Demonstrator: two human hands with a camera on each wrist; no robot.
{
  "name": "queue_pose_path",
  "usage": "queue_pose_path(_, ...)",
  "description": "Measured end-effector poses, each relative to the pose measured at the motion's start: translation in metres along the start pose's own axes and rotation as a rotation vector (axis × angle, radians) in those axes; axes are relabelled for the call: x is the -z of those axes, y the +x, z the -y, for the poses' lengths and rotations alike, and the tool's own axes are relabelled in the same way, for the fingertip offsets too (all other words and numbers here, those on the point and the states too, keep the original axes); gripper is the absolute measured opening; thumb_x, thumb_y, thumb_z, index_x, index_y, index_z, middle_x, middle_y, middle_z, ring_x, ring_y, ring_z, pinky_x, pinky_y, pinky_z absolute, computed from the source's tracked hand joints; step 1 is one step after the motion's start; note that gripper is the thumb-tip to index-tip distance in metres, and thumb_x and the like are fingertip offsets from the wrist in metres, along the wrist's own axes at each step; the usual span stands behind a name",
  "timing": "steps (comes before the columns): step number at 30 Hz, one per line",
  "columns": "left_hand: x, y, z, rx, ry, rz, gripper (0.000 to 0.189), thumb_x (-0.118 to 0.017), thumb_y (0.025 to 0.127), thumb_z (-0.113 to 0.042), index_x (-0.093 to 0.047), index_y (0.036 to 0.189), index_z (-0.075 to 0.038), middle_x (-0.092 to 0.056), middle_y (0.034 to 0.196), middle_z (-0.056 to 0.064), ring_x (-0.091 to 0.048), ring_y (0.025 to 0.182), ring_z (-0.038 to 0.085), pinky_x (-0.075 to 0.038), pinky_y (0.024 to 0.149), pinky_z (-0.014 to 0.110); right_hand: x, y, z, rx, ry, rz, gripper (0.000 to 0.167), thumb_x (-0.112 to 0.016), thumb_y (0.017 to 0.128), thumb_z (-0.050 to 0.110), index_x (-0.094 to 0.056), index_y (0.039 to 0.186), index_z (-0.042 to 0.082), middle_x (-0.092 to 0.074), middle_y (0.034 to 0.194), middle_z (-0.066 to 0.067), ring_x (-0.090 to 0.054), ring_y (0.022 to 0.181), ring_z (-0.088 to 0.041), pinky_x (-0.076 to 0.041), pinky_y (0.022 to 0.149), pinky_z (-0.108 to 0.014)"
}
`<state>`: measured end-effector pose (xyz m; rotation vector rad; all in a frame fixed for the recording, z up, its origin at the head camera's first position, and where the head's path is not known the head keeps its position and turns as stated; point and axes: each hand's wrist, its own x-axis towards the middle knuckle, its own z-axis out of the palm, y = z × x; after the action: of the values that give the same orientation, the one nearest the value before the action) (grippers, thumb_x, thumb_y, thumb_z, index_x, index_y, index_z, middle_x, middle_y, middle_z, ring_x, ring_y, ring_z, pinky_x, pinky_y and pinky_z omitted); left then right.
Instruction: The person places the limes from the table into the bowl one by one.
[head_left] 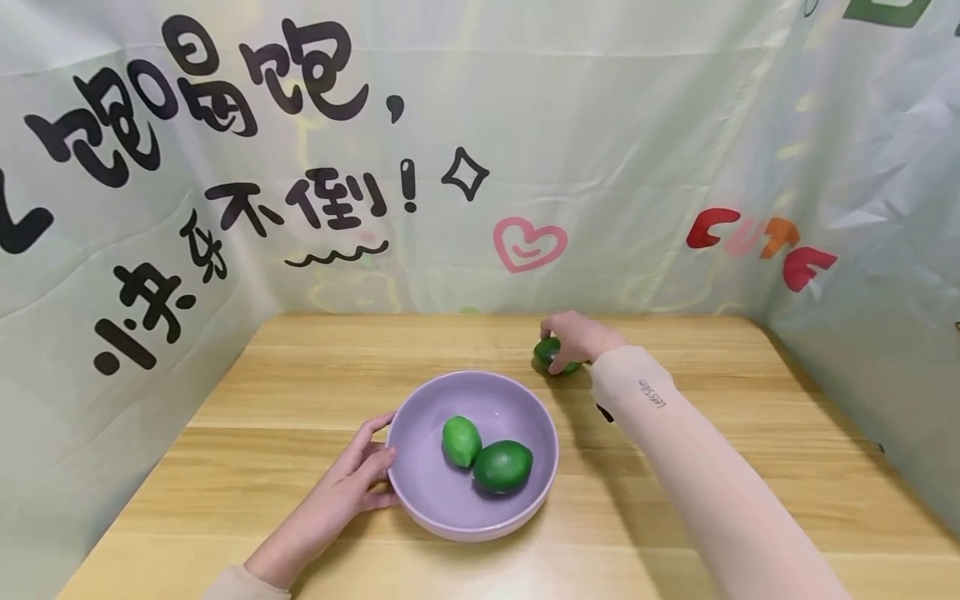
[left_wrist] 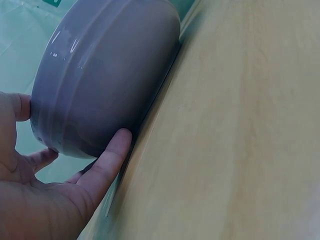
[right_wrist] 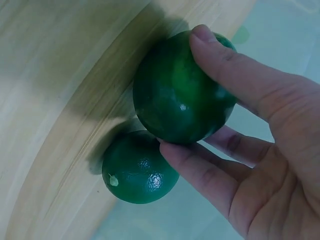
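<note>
A purple bowl stands on the wooden table with a bright green lime and a larger dark green fruit in it. My left hand touches the bowl's left side, fingers spread along the outer wall from rim to base, as the left wrist view shows too. Behind the bowl, to its right, my right hand reaches down over the table. Its thumb and fingers pinch a round dark green fruit. Just beside this fruit lies another green fruit with a pale stem scar.
The wooden table meets a pale cloth backdrop at the back and both sides. Black lettering, a pink heart and coloured letters are printed on the cloth. The right forearm sleeve crosses the table's right half.
</note>
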<state>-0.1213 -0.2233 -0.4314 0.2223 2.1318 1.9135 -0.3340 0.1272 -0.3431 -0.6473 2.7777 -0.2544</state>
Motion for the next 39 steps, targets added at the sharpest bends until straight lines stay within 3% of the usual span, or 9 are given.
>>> queue_pose_path(8,-0.002,0.001,-0.003,-0.005,-0.002,0.005,0.059,-0.049,0.116,-0.034,-0.025,0.168,-0.023,-0.047,0.147,0.032,-0.068,0.119,0.031,-0.066,0.099,0.041,0.012,-0.009,-0.004,0.022,0.032,-0.015,0.057,-0.087,0.093,0.021,-0.062,0.141,0.004,-0.06,0.15,-0.024,-0.057,0.138,-0.042,-0.053,0.116,-0.058)
queue_pose_path(22,-0.002,-0.001,-0.004,-0.002,0.009,-0.005,0.058,-0.049,0.116,-0.033,-0.026,0.168,-0.022,-0.048,0.147,0.033,-0.068,0.118,0.031,-0.066,0.099,0.04,0.023,-0.032,0.014,0.136,0.039,-0.063,0.06,-0.088,0.092,0.03,-0.064,0.141,0.006,-0.07,0.13,-0.018,-0.065,0.112,-0.03,-0.06,0.099,-0.046)
queue_pose_path(39,-0.001,-0.002,-0.003,-0.003,0.01,-0.004,0.057,-0.048,0.116,-0.034,-0.026,0.168,-0.023,-0.048,0.147,0.032,-0.068,0.119,0.031,-0.066,0.099,0.04,0.034,-0.057,0.04,0.251,0.038,-0.129,0.056,-0.09,0.09,0.028,-0.066,0.136,0.007,-0.074,0.117,-0.011,-0.067,0.1,-0.024,-0.061,0.094,-0.042)
